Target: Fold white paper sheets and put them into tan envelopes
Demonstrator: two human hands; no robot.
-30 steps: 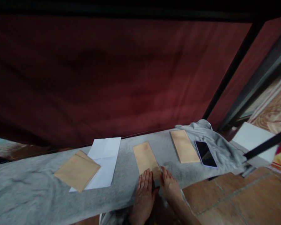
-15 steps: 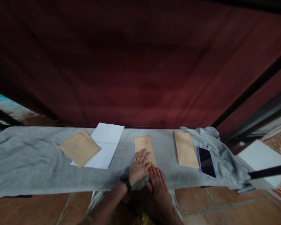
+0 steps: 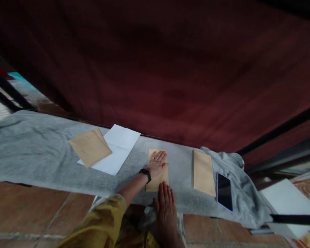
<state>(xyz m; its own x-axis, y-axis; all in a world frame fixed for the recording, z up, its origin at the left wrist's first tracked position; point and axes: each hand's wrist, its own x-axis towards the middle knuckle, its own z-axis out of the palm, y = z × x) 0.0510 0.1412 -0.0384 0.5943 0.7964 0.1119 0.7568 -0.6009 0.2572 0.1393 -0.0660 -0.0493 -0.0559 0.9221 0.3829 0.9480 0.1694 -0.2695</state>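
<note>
With fingers straight and clasping nothing, the left hand lies across the envelope, the right hand at its near end, seemingly keeping it flat on the cloth.

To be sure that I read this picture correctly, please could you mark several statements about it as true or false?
1. The left hand lies on the middle brown paper. True.
2. The brown papers on the left partly cover the white sheet. True.
3. The phone lies on the white sheet. False: the phone lies on the gray cloth.
4. The black wristband is on the right wrist. False: the black wristband is on the left wrist.
</note>
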